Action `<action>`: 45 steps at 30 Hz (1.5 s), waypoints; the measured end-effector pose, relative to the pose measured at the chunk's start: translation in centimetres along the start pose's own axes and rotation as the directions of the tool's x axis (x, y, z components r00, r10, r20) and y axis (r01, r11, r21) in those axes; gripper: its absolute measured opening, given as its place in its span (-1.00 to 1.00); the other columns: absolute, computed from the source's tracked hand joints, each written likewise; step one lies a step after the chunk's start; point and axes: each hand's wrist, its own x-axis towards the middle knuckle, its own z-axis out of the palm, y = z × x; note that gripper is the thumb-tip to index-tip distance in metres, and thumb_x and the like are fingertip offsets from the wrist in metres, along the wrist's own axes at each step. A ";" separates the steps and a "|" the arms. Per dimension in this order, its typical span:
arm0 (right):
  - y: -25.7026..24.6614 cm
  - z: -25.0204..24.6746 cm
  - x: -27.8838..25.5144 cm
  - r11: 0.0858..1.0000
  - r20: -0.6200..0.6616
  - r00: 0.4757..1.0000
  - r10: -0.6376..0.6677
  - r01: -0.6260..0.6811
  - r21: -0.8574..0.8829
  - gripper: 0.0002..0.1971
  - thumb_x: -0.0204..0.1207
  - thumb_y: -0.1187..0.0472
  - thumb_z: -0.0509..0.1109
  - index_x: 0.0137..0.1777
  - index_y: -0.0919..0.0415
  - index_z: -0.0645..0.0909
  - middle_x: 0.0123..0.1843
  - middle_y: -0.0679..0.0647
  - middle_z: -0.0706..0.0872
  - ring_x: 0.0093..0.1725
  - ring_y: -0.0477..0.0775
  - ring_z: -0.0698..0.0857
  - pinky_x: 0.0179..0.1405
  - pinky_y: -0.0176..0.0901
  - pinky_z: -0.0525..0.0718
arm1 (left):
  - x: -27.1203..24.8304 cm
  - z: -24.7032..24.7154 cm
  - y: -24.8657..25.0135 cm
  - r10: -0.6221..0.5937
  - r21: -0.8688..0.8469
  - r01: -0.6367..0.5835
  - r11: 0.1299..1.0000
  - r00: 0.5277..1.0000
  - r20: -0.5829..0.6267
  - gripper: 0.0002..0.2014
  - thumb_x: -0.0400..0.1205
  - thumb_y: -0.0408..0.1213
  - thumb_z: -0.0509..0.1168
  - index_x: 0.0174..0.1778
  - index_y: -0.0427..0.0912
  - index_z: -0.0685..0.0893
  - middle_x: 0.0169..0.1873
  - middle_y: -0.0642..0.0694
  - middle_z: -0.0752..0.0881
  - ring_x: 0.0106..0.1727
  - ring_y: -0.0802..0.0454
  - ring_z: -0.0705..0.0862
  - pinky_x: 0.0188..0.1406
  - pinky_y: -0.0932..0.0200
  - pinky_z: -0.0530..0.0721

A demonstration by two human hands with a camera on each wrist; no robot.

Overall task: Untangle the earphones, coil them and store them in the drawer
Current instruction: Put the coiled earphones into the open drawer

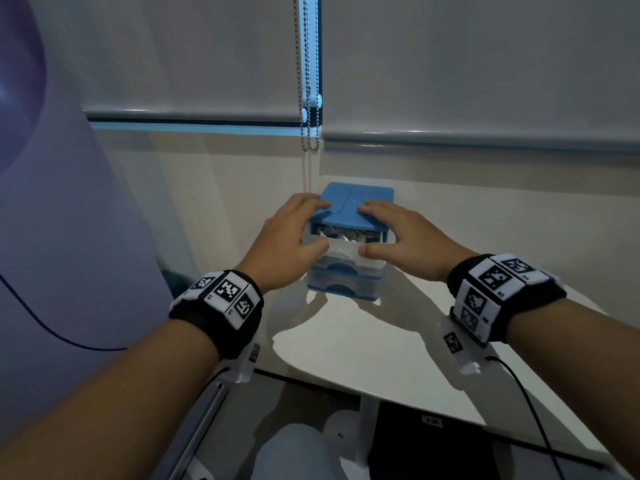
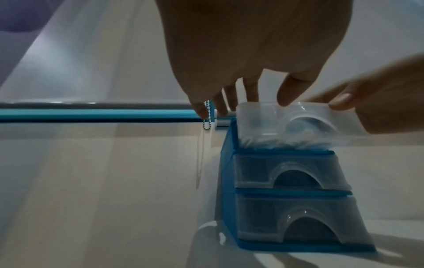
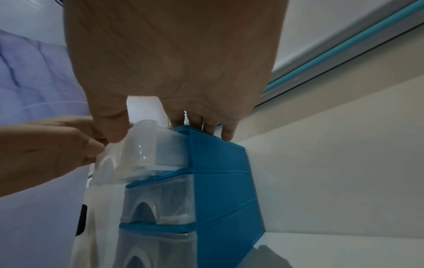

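A small blue drawer unit (image 1: 356,202) with three clear drawers stands on the white table (image 1: 363,348) by the wall. Its top drawer (image 1: 341,252) is pulled out a little, and white earphones (image 1: 341,233) lie coiled inside it. My left hand (image 1: 291,237) has its fingers flat on the unit's top left edge and its thumb against the drawer front (image 2: 263,121). My right hand (image 1: 405,237) mirrors it, fingers on the top right (image 3: 220,172) and thumb on the drawer front (image 3: 151,148). Neither hand holds anything else.
The two lower drawers (image 2: 291,174) sit closed. Roller blinds with a hanging bead chain (image 1: 306,81) are behind the unit. A pale purple surface with a black cable (image 1: 41,327) is at the left. The table's near edge runs below my wrists.
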 end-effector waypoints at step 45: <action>6.4 -0.3 1.4 0.786 -0.126 0.990 -0.056 0.121 0.606 -0.61 0.58 0.25 0.42 0.39 0.06 0.76 0.44 -0.18 0.72 0.48 -0.30 0.60 0.60 -0.12 0.51 | 6.4 3.3 5.9 -0.046 0.656 0.107 0.748 0.993 -0.109 -0.72 0.70 -0.06 0.00 -0.22 -0.14 0.41 -0.32 -0.11 0.47 -0.38 -0.17 0.42 -0.27 -0.02 0.33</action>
